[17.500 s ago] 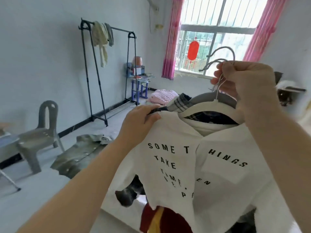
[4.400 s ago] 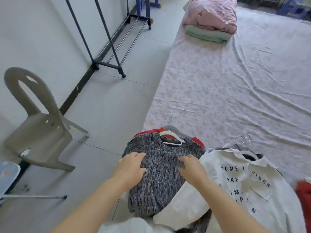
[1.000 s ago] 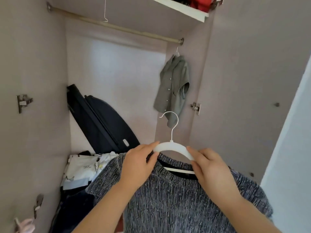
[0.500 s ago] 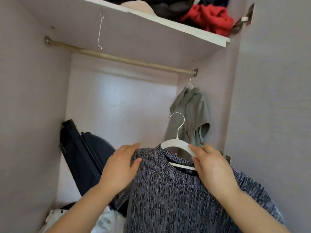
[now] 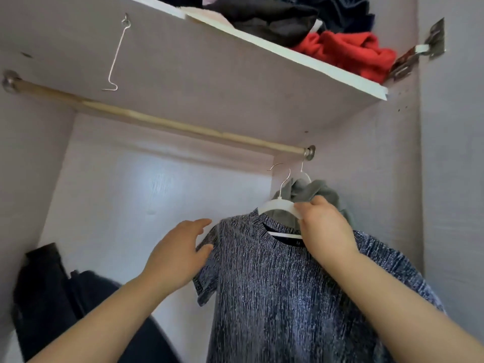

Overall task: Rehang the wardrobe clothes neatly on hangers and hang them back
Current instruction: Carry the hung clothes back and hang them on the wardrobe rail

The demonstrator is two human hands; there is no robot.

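A dark grey-blue striped T-shirt (image 5: pixel 282 289) hangs on a white hanger (image 5: pixel 277 205) inside the wardrobe. My right hand (image 5: pixel 322 226) grips the hanger's right shoulder and holds it up below the wooden rail (image 5: pixel 157 121). The hanger's metal hook (image 5: pixel 284 179) is a little under the rail, not over it. My left hand (image 5: pixel 178 250) touches the shirt's left shoulder with relaxed fingers. A grey-green shirt (image 5: pixel 314 195) hangs on its own hanger at the rail's right end, just behind my right hand.
The shelf (image 5: pixel 288 53) above the rail carries a pile of dark and red clothes (image 5: pixel 348 51). A bare wire hook (image 5: pixel 116 53) dangles under the shelf on the left. A black suitcase (image 5: pixel 52 292) leans at the lower left. The wardrobe's side wall (image 5: pixel 450 179) is close on the right.
The shirt on its hanger has risen toward the rail and shifted right, near the grey-green shirt. My left hand has loosened from the shoulder. The view has tilted upward.
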